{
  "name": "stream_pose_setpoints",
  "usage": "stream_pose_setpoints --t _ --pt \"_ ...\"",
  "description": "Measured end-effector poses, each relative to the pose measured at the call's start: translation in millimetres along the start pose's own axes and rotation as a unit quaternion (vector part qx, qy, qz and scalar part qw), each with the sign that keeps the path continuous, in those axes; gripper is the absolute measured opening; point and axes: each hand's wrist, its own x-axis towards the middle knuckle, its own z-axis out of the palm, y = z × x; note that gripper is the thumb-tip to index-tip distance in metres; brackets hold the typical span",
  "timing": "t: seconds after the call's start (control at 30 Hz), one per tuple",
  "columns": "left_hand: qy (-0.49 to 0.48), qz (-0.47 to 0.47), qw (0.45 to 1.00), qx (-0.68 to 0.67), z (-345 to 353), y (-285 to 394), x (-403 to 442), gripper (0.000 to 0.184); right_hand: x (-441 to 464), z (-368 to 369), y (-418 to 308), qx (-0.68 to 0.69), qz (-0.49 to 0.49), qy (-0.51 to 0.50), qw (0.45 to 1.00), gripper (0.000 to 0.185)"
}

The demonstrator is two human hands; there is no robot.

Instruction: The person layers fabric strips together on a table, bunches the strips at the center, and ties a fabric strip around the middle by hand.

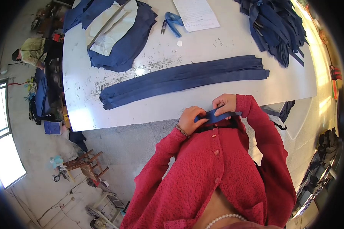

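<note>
Between my two hands, close to my body at the table's near edge, is a navy fabric strip (215,116). My left hand (192,119) is closed on its left end, thumb and fingers pinching the cloth. Higher and to the right, my right hand (225,104) pinches the same strip from above. Just beyond my hands, a long stack of navy fabric strips (185,79) lies slantwise across the white table (160,108). It touches neither hand.
A navy fabric pile with a pale pattern piece (116,28) lies far left. Thread snips (163,26), a blue strip (173,23) and a written sheet (197,14) lie at the back. Another navy heap (273,28) is far right. A person (32,51) works at left, beyond a wooden stool (88,167).
</note>
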Motion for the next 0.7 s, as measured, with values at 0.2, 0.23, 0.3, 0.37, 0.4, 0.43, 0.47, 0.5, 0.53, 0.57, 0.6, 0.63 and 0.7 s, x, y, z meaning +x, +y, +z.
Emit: stream_pose_setpoints --t 0.2,0.23,0.3,0.37,0.4,0.43,0.47,0.5,0.53,0.57,0.6,0.63,0.7 --pt "-0.071 -0.069 0.994 -0.056 12.1 -10.8 5.2 0.02 1.3 -1.4 1.3 -0.004 0.019 -0.004 1.0 0.019" --pt "-0.086 -0.068 0.993 -0.034 11.8 -12.7 8.2 0.021 0.9 -1.5 0.2 -0.021 0.021 0.004 1.0 0.019" --pt "-0.104 -0.065 0.992 -0.015 12.5 -13.3 11.7 0.022 -0.1 -2.8 1.1 -0.036 0.026 0.016 0.999 0.019" --pt "-0.078 -0.114 0.989 -0.057 11.4 -11.8 14.2 0.019 0.4 -6.9 4.4 -0.046 0.019 0.025 0.998 0.019" --pt "-0.082 -0.11 0.989 -0.06 10.8 -16.7 15.8 0.019 -0.9 -8.8 2.0 -0.045 0.022 0.03 0.998 0.019" --pt "-0.091 -0.073 0.993 -0.022 10.2 -23.9 15.4 0.016 -1.9 -9.5 -0.3 -0.043 0.027 0.04 0.998 0.019" --pt "-0.102 -0.037 0.994 0.016 10.3 -30.3 12.6 0.013 -4.0 -10.1 0.6 -0.04 0.032 0.048 0.997 0.02" --pt "-0.108 -0.034 0.994 0.013 7.5 -30.9 12.1 0.013 -6.0 -12.7 4.0 -0.035 0.034 0.054 0.997 0.02" --pt "-0.073 0.007 0.997 -0.015 3.0 -31.7 14.3 0.014 -6.2 -17.1 7.5 -0.042 0.027 0.064 0.997 0.02" --pt "-0.036 0.05 0.997 -0.041 -2.6 -33.1 18.2 0.016 -4.9 -22.1 10.8 -0.05 0.018 0.074 0.996 0.02" --pt "-0.059 -0.01 0.991 -0.119 -6.8 -36.6 17.6 0.014 -2.3 -28.9 19.8 -0.042 0.042 0.077 0.995 0.021" --pt "-0.06 -0.004 0.991 -0.116 -13.7 -36.8 19.8 0.014 1.1 -33.6 26.8 -0.043 0.038 0.083 0.995 0.021" --pt "-0.152 -0.15 0.946 -0.244 -25.8 -36.0 24.7 0.016 8.7 -38.8 36.2 -0.224 0.022 0.128 0.966 0.022"
